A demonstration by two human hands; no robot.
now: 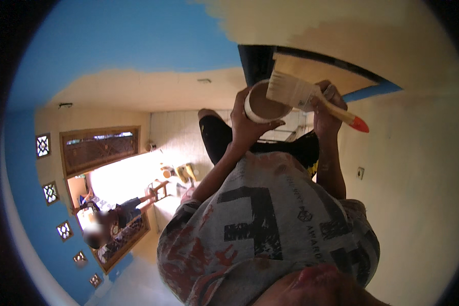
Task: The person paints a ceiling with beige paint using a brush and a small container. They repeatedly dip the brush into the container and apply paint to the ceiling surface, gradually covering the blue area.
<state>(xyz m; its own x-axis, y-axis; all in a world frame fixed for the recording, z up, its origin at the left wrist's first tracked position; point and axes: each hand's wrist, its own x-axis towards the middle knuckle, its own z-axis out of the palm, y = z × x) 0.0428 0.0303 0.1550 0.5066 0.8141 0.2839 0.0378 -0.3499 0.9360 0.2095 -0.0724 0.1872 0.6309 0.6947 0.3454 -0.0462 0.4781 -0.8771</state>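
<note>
A round white cup (257, 102) with beige-brown paint inside is in my left hand (244, 120), whose fingers wrap round its side. Gripped in my right hand (326, 112) is a wide paintbrush (290, 89) with pale bristles and a wooden handle tipped in red. The bristles overlap the cup's right side; I cannot tell whether they touch it. Past my hands is a dark-edged beige panel (326, 71) with a blue strip beside it, set in a cream-painted surface (311, 25).
Blue paint meets cream on the wall (137, 35). My dark-trousered legs (214, 140) are below. At left are small vent openings (50, 193), a wooden-framed opening (99, 158) and another person (117, 214) in shorts. Yellow items (183, 173) and a wooden stool (159, 191) stand beyond.
</note>
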